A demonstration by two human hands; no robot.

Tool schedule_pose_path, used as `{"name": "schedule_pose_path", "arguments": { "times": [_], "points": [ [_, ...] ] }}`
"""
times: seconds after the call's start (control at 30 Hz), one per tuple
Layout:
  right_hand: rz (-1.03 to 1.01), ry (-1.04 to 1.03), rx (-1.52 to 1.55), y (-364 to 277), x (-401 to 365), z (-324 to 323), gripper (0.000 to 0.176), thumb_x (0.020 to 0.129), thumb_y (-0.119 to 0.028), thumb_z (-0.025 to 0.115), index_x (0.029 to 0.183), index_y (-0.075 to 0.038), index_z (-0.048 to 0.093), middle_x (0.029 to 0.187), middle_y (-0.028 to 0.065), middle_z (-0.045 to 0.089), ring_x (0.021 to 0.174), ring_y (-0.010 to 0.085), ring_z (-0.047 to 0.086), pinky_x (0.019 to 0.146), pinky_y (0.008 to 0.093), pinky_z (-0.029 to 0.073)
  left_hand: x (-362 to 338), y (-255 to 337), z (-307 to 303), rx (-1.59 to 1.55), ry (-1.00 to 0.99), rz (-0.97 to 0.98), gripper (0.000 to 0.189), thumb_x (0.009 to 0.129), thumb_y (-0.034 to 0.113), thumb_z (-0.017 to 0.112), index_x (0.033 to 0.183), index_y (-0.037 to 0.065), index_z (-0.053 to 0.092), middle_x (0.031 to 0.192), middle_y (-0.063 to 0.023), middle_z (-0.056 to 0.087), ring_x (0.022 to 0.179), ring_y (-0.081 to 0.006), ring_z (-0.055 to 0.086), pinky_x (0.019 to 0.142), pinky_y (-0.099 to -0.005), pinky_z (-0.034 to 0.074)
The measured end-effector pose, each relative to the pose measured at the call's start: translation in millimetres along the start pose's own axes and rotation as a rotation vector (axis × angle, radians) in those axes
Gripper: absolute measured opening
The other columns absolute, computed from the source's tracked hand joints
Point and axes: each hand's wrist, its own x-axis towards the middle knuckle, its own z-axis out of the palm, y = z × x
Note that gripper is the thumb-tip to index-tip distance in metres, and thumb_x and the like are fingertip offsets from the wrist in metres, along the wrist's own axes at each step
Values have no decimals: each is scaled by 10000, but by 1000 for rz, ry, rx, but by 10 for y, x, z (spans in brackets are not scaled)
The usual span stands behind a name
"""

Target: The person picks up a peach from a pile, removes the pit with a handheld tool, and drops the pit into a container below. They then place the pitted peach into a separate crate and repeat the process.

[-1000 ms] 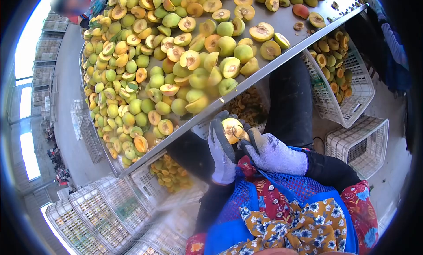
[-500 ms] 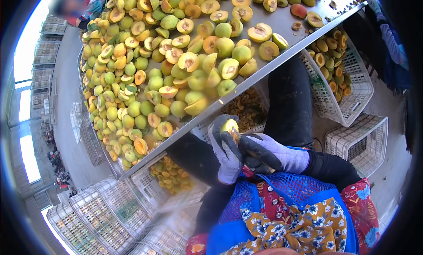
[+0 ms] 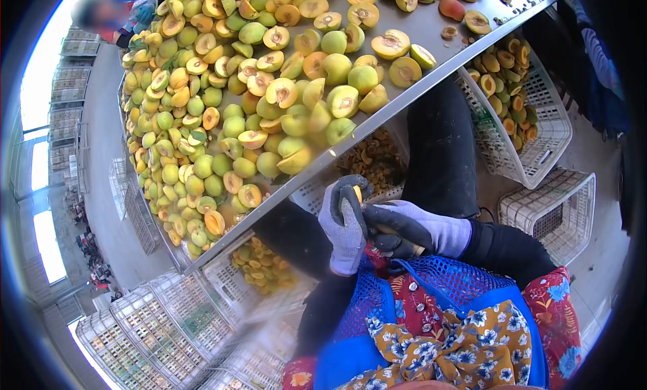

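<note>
My left hand (image 3: 345, 221), in a grey and black glove, is closed round a piece of fruit (image 3: 357, 193); only a small yellow part shows between the fingers. Against it sits my right hand (image 3: 401, 230), gloved alike, its fingers curled round a tool whose tan end (image 3: 418, 250) pokes out below the palm. The tool's other end is hidden. Both hands are over my lap, just below the metal edge (image 3: 404, 98) of a table heaped with halved and whole yellow-green fruit (image 3: 283, 92).
Below the table edge is a crate of scraps (image 3: 374, 162). A crate of fruit halves (image 3: 539, 162) stands right, beside another crate (image 3: 579, 188). More crates (image 3: 155, 322) fill the lower left. One person (image 3: 111, 16) is at top left, another person's sleeve (image 3: 600, 60) at top right.
My left fingers have closed further over the fruit, which showed more of its cut face before. The view has shifted slightly.
</note>
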Motion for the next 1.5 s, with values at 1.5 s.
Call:
{"name": "schedule_pose_path", "arguments": {
  "times": [1.5],
  "points": [
    [-411, 426, -1759, 96, 11, -132, 357, 991, -303, 506, 924, 41, 572, 755, 275, 613, 733, 434, 634, 647, 499, 493, 102, -305, -84, -88, -177, -409, 562, 1034, 450, 427, 857, -11, 695, 756, -69, 669, 653, -153, 631, 625, -281, 515]
  ]
}}
